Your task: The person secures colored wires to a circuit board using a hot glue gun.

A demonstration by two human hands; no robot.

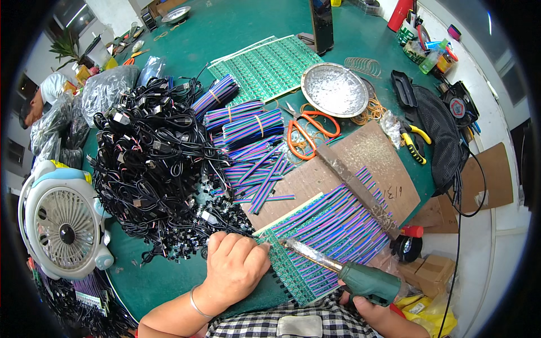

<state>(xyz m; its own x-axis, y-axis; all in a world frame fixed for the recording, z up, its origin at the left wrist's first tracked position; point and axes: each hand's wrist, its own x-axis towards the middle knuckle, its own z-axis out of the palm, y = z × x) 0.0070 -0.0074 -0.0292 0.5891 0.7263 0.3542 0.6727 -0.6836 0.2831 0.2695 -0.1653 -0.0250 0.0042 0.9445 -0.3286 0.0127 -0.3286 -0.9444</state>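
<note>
resting knuckles-up on the green table (236,28), the left hand (234,265) is curled into a loose fist, its fingertips pressed down on the near-left edge of the green circuit board strip (301,281); whether anything is pinched under the fingers cannot be told. the right hand (372,310), low at the picture's edge and mostly hidden, is wrapped tight around the green handle of the soldering iron (338,267), whose crusted metal tip lies across the board close to the left fingertips. rows of purple, blue and green ribbon wires (338,225) lie side by side on the board, held under a long metal bar (360,194) on a sheet of brown cardboard (366,152). more bundles of the same wire (248,135) sit beyond, beside a big heap of black cables (152,163). orange scissors (307,132) and a round metal dish (334,89) lie farther back, and a white fan (59,225) stands at the left.
</note>
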